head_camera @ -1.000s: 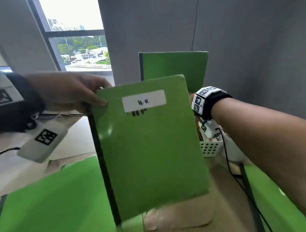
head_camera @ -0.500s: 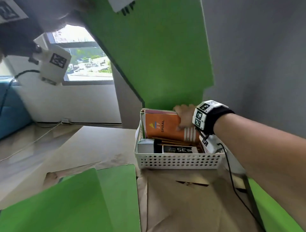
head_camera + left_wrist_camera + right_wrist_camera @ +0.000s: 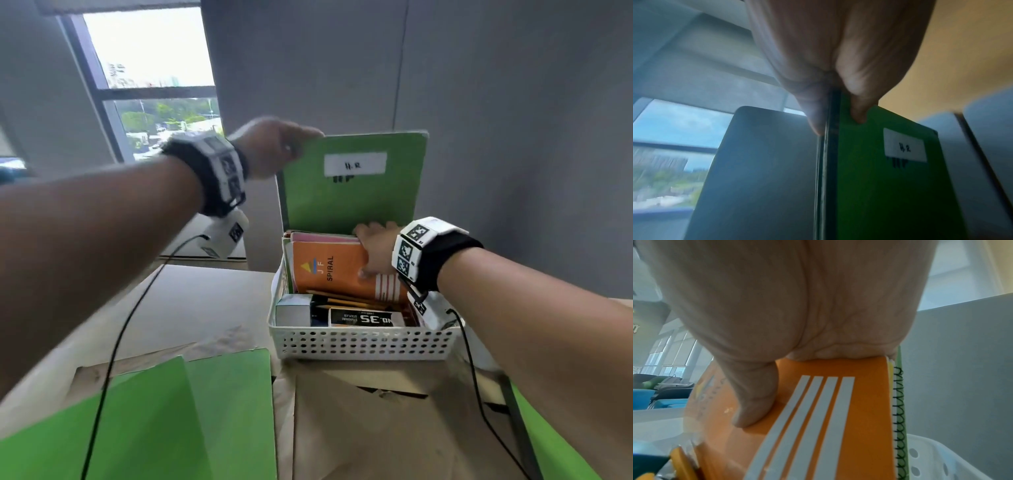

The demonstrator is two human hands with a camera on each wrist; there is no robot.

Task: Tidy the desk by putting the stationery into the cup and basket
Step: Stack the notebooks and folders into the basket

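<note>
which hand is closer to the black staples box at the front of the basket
Right. The right hand grips the orange spiral notebook just behind the black staples box in the white perforated basket; the left hand pinches the green notebook higher up.

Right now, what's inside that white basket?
The white basket holds an orange spiral notebook, pencils, a staples box and the green book. Whatever lies beneath is hidden.

basket (image 3: 359,346) on desk (image 3: 205,301) | labelled notebook (image 3: 352,185) upright at basket's back, left hand (image 3: 270,147) on its top left corner | spiral notebook (image 3: 335,270) in basket before it, right hand (image 3: 376,250) on its top right | staples box (image 3: 363,318) at basket's front, pencils (image 3: 346,299) behind it | folders (image 3: 178,418) left-front of basket
</note>
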